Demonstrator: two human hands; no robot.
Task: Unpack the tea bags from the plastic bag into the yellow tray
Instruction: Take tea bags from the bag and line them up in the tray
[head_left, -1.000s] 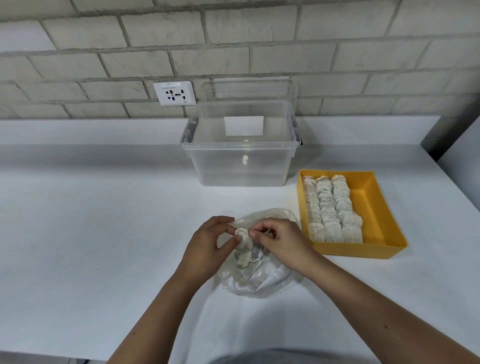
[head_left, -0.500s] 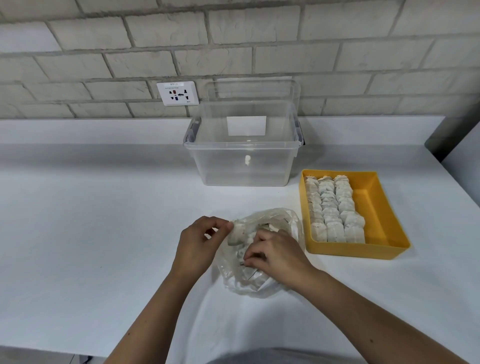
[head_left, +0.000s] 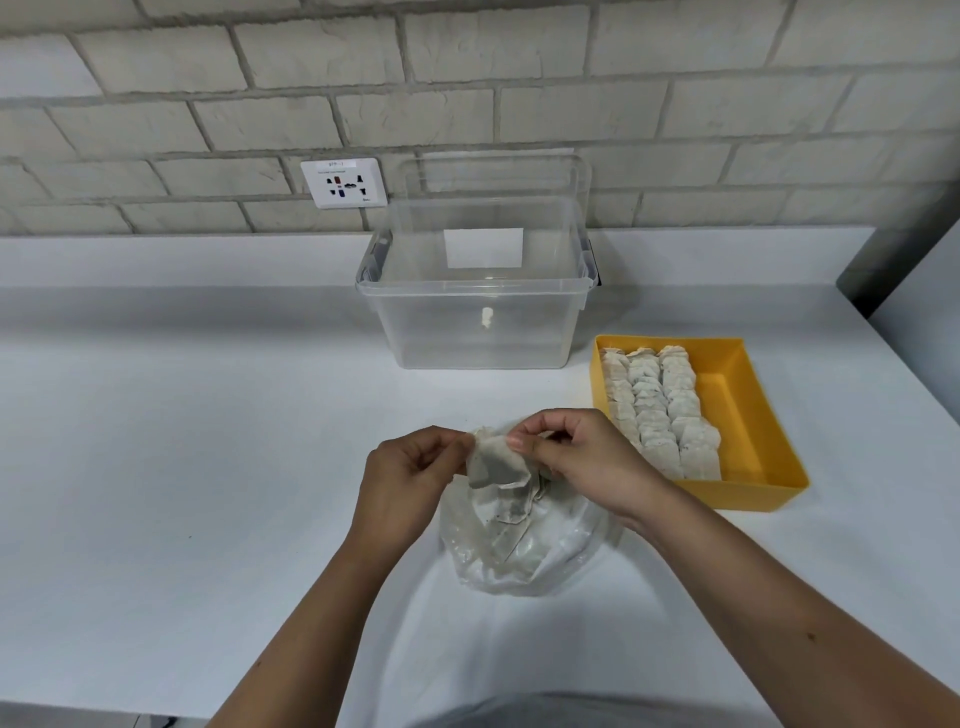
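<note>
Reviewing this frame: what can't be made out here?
Head view only.
- Whether the left hand and right hand pinch one tea bag or several: layers overlap.
- How many remain in the plastic bag: crumpled film and the hands cover them.
- The white speck in the clear box: too small.

Crinkled, glossy clear plastic bag (head_left: 524, 551); matt, fibrous paper tea bags (head_left: 657, 410); smooth yellow plastic tray (head_left: 748, 431); matt white desk (head_left: 182, 441); rough brick wall (head_left: 467, 67).
</note>
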